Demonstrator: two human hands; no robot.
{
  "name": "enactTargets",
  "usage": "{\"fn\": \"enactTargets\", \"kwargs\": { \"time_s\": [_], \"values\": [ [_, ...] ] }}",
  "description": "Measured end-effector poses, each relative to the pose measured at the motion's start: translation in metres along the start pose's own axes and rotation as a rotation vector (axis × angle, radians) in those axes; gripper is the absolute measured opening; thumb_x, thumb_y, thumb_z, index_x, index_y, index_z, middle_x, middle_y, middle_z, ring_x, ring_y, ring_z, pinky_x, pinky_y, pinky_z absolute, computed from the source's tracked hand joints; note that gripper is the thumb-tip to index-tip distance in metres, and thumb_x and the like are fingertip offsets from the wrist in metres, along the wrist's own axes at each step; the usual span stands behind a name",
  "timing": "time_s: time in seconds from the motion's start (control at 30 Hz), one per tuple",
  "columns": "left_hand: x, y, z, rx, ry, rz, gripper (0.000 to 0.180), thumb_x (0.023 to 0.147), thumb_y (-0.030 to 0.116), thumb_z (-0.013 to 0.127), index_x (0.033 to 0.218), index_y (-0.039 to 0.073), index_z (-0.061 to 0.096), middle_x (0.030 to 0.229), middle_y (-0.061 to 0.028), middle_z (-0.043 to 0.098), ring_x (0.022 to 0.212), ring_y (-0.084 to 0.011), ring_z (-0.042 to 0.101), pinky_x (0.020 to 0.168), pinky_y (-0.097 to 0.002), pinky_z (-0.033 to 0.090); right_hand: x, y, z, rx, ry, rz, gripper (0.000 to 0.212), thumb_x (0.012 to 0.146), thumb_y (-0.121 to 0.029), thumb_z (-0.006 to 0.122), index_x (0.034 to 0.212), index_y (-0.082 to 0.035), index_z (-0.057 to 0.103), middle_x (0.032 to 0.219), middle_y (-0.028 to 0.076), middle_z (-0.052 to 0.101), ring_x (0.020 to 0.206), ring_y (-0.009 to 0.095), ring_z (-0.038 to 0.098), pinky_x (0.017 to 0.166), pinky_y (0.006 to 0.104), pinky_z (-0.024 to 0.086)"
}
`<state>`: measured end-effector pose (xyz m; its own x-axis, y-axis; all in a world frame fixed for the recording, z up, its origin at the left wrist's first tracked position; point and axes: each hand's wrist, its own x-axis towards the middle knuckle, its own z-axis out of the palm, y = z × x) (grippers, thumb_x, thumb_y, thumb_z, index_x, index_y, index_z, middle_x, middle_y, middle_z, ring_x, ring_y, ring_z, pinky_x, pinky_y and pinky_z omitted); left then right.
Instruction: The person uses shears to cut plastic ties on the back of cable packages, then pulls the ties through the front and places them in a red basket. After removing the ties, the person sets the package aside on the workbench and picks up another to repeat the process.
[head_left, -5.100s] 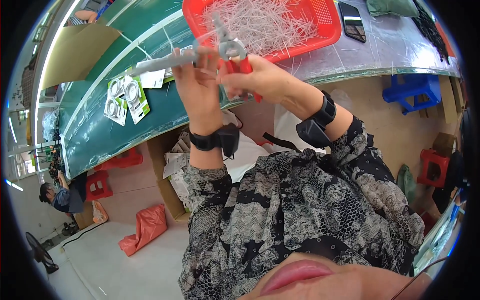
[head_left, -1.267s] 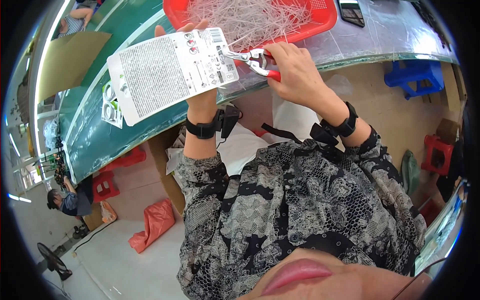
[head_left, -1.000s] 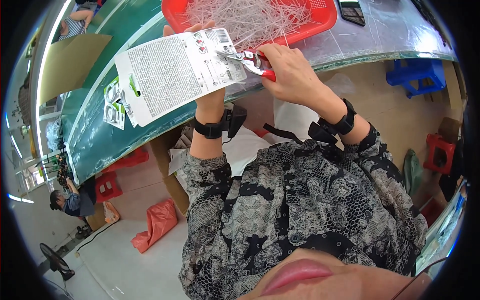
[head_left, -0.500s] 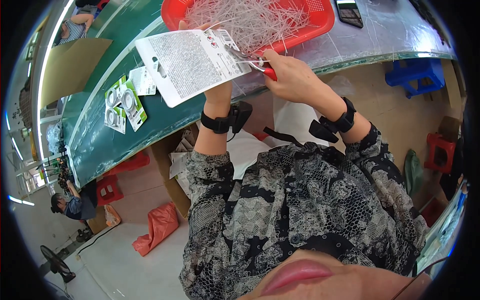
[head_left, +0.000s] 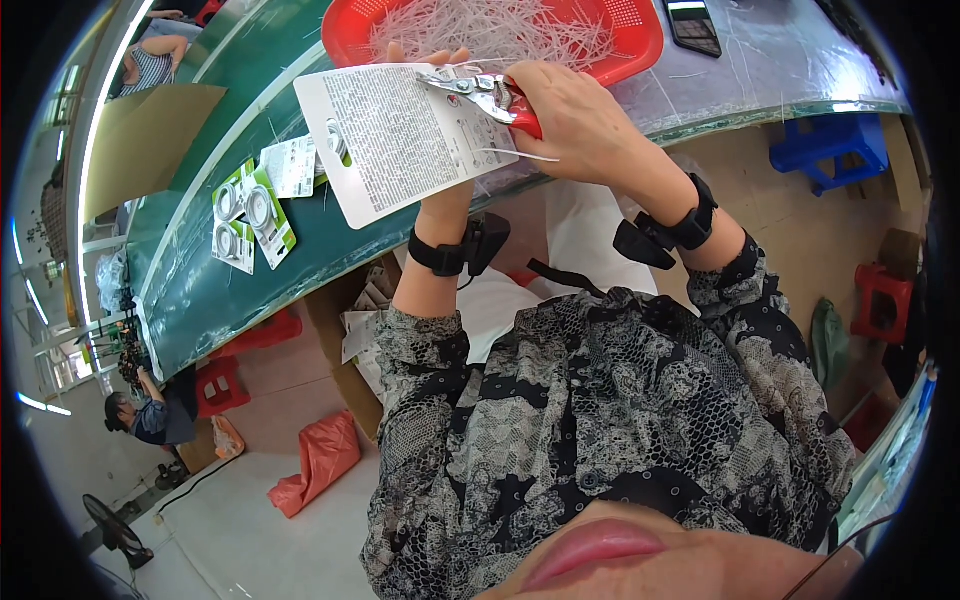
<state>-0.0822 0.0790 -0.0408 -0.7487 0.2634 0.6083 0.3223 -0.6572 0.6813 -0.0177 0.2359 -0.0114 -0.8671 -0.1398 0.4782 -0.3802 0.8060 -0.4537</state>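
My left hand (head_left: 437, 57) supports a white printed package card (head_left: 385, 140) from behind. Its fingertips show past the card's far edge, while the palm is hidden. In my right hand (head_left: 585, 125) are cutting pliers (head_left: 495, 98) with red handles, fingers wrapped round them. The metal jaws lie over the card's far right part; whether they grip anything there I cannot make out. A thin white plastic strip (head_left: 520, 155) sticks out from the card's right edge, below the pliers. Several green-and-white carded packs with coiled grey cables (head_left: 260, 207) lie on the table to the left.
Beyond my hands stands a red plastic basket (head_left: 645, 50) heaped with clear plastic strips (head_left: 490, 30). A phone (head_left: 693, 27) lies right of it on the green-covered table (head_left: 200, 300). A blue stool (head_left: 830, 155) stands at right. Other people sit at left.
The card has shifted slightly right and turned. My right hand has moved up a little, and the plier jaws have slid left over the card, away from its right edge.
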Motion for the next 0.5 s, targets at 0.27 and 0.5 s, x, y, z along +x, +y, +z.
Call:
{"fn": "enactTargets", "kwargs": {
  "time_s": [0.27,0.5],
  "values": [
    [0.0,0.005,-0.003,0.086,0.078,-0.099,0.076,0.095,0.046,0.055,0.151,0.011,0.019,0.132,-0.013,0.051,0.126,-0.0304,0.049,0.102,-0.0378,0.044,0.002,-0.005,-0.007,0.091,-0.388,0.31,0.039,0.078,-0.014,0.064,0.112,0.001,0.051,0.103,0.018,0.059,0.098,0.037,0.057,0.082,0.0441,0.044],
    [0.009,0.006,-0.013,0.301,0.085,0.004,0.065,0.1,0.041,0.044,0.152,0.01,0.018,0.132,-0.0128,0.051,0.126,-0.0294,0.05,0.1,-0.0365,0.044,-0.026,-0.005,-0.001,0.045,-0.059,-0.018,0.042,0.075,-0.01,0.062,0.113,0.0,0.051,0.105,0.017,0.058,0.1,0.036,0.055,0.087,0.0432,0.041]
  ]
}}
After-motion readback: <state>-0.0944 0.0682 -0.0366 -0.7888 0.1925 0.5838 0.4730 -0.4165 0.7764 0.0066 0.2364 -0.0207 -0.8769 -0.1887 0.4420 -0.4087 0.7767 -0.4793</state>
